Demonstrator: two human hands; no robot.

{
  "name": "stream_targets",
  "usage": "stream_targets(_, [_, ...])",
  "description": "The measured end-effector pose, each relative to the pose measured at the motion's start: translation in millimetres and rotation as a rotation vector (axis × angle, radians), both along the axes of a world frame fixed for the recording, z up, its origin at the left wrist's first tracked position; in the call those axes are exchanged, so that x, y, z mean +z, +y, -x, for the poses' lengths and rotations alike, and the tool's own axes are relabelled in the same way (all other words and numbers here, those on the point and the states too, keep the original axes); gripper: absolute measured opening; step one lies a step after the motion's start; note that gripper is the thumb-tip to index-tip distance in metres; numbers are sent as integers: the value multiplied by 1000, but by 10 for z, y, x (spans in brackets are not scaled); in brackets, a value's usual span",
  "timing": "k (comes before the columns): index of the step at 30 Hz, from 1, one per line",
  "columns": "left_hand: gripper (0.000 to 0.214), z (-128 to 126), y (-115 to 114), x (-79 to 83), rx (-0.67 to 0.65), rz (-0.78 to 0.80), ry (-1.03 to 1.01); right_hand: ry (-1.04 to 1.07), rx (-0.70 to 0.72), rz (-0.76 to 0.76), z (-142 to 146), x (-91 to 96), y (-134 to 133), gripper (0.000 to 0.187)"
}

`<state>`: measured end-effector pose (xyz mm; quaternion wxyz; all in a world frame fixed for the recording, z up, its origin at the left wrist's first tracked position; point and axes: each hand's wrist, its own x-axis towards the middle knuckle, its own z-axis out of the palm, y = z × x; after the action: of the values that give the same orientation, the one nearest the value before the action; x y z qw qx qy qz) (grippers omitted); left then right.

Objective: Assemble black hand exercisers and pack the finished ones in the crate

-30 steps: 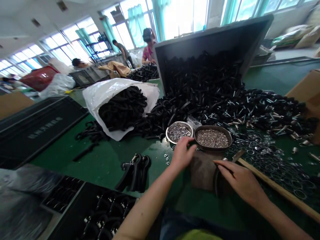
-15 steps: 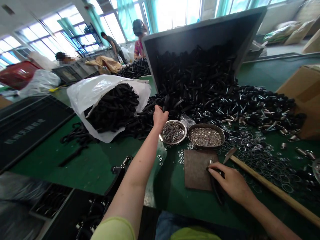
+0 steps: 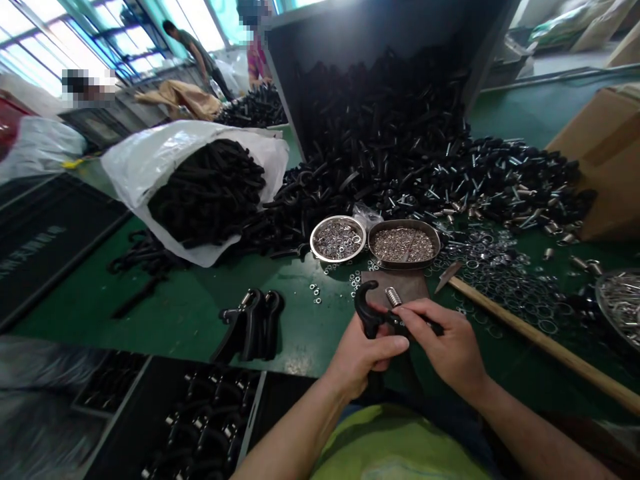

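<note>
My left hand [image 3: 361, 353] is closed around a black hook-ended handle [image 3: 369, 308], its curved tip pointing up. Against it, my right hand [image 3: 445, 343] pinches a black part with a silver coil [image 3: 393, 297] standing up from it. The two parts meet between my fingers, where the contact is partly hidden. Behind them lies a flat brown plate [image 3: 413, 283]. Beyond the plate are a round dish [image 3: 313, 247] of small rings and an oval tin [image 3: 370, 250] of tiny metal pieces.
A hammer [image 3: 530, 340] lies to the right beside scattered metal rings [image 3: 530, 303]. Several assembled black handles [image 3: 255, 327] stand at the left. Behind are a white sack [image 3: 135, 150] of black parts, a tipped grey bin [image 3: 285, 87] and a cardboard box [image 3: 610, 160].
My left hand has come back from the black pile with a hooked handle in it, meeting my right hand. The right hand has lifted its coil-topped part toward it. The view has shifted.
</note>
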<state>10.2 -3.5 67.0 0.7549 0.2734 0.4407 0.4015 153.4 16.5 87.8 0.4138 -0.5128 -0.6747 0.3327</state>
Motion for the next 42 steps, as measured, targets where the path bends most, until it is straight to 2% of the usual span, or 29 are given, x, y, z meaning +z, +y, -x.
stream_targets(4, [53,-32,-25,37,26,-101,143,-95,32,-108,-13,-44,-54,17])
stream_targets(7, [48,-52,-39,32,56,-187,216,-131,83,-107,-33,-80,-54,18])
stream_targets(10, [50,-46,-33,32,0,-69,209,-157,159,-78,-80,-83,-18,18])
stream_targets(13, [63,-11,-9,38,2,9,143,-187,267,-200,-150,-88,14,18])
stream_targets(15, [72,26,6,32,23,-37,141,-195,248,-269,-184,-126,19,18])
stream_targets(17, [83,76,14,21,52,-160,247,-150,181,-131,-195,-187,21,21])
stream_targets(19, [91,133,19,16,53,-313,441,-49,194,206,-184,-245,36,33])
stream_targets(21, [92,180,22,23,-19,-428,609,52,324,521,-155,-273,71,41])
stream_targets(23, [88,196,19,33,-122,-492,687,97,485,646,-111,-262,112,43])
stream_targets(25, [83,175,2,24,-143,-514,702,68,504,606,-56,-227,137,38])
stream_targets(28, [78,117,-54,-43,-22,-484,679,-101,314,420,21,-170,122,28])
stream_targets(30, [77,96,-95,-106,26,-484,671,-246,252,336,49,-139,89,23])
stream_targets(33, [77,100,-130,-176,-3,-551,688,-405,322,314,49,-95,48,22])
stream_targets(37, [78,79,-85,-223,-41,-588,665,-470,354,309,16,-96,88,20])
stream_targets(40, [79,17,29,-298,-77,-504,634,-487,355,323,-39,-205,220,24])
stream_targets(42, [80,-11,136,-380,-112,-472,655,-529,407,334,-98,-306,345,27])
